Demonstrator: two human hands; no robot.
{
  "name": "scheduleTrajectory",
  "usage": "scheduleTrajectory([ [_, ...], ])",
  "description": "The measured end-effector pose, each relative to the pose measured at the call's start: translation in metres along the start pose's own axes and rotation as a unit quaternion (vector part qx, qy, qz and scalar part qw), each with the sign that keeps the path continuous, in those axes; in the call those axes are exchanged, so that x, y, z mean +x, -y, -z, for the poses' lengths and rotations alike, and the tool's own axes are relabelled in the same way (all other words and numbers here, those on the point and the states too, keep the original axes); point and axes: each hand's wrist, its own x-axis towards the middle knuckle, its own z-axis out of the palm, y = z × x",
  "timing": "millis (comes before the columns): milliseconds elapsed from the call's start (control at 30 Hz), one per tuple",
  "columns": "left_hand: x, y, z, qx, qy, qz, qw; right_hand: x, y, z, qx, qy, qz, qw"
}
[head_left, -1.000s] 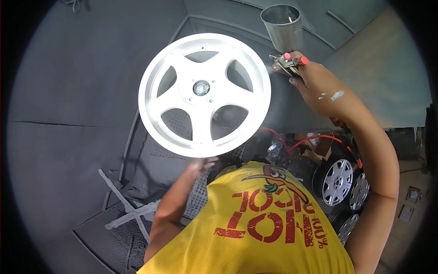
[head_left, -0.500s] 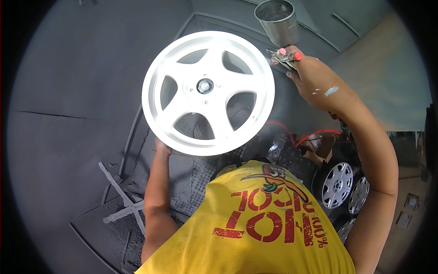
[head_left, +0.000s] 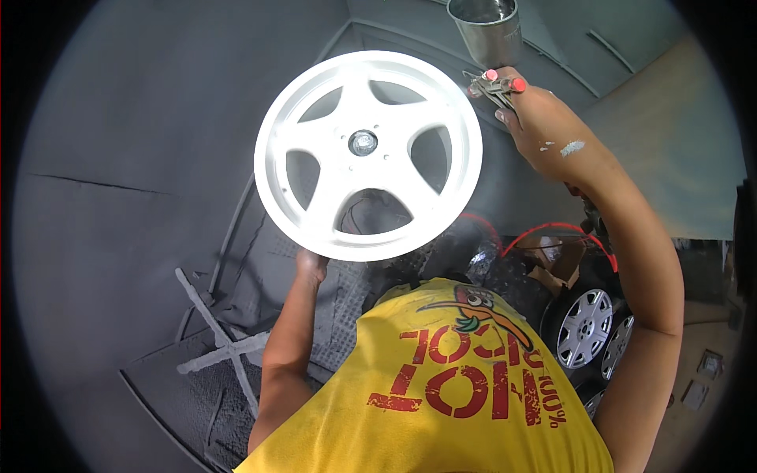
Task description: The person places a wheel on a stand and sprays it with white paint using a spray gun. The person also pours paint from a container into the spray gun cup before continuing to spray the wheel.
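A white five-spoke wheel rim (head_left: pixel 335 206) faces me, its surface bright and glossy. Around the spray gun (head_left: pixel 497 93), my right hand (head_left: pixel 527 118) is closed at the rim's upper right. A metal paint cup (head_left: pixel 490 38) tops the gun, and two red-tipped knobs point back towards me. Dried white paint marks the back of that hand. My left hand (head_left: pixel 313 266) is at the lower edge of the rim, partly behind it. Its fingers are hidden, so its grip cannot be made out.
Grey booth walls (head_left: pixel 134 118) stand left and ahead. A paint-crusted cross-shaped stand (head_left: pixel 229 347) is at lower left. A red hose (head_left: pixel 552 226) loops behind my right arm. Silver multi-spoke wheels (head_left: pixel 584 329) and an open cardboard box (head_left: pixel 561 264) are at lower right.
The rim has turned counterclockwise and shifted slightly right in view. My left hand has moved right along its lower edge. The spray gun sits slightly higher and stays in my right hand.
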Motion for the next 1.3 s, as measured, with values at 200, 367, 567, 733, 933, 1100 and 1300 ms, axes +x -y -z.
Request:
scheduleTrajectory([
  [200, 0.003, 0.008, 0.009, 0.000, 0.001, 0.017, 1.000, 0.006, 0.015, -0.003, 0.026, -0.016, -0.020, 0.999],
  [367, -0.009, 0.006, -0.009, -0.009, -0.017, -0.002, 1.000, 0.002, 0.005, -0.010, 0.038, -0.055, -0.051, 0.996],
  [567, 0.000, -0.010, -0.022, -0.006, -0.048, -0.063, 0.997, -0.051, -0.033, -0.029, 0.334, -0.126, -0.063, 0.932],
  [733, 0.064, -0.017, 0.029, -0.099, 0.029, -0.032, 0.994, -0.112, -0.074, -0.109, 0.376, -0.212, -0.172, 0.886],
  [933, 0.078, 0.008, 0.052, -0.115, 0.057, -0.034, 0.991, -0.195, -0.116, -0.226, 0.371, -0.197, -0.299, 0.857],
  [1100, 0.033, 0.108, 0.076, 0.138, -0.008, 0.137, 0.981, -0.257, -0.121, -0.285, 0.341, -0.169, -0.355, 0.854],
  [1300, -0.055, 0.158, 0.023, 0.422, 0.169, 0.019, 0.890, -0.247, -0.103, -0.265, 0.342, -0.150, -0.317, 0.872],
])
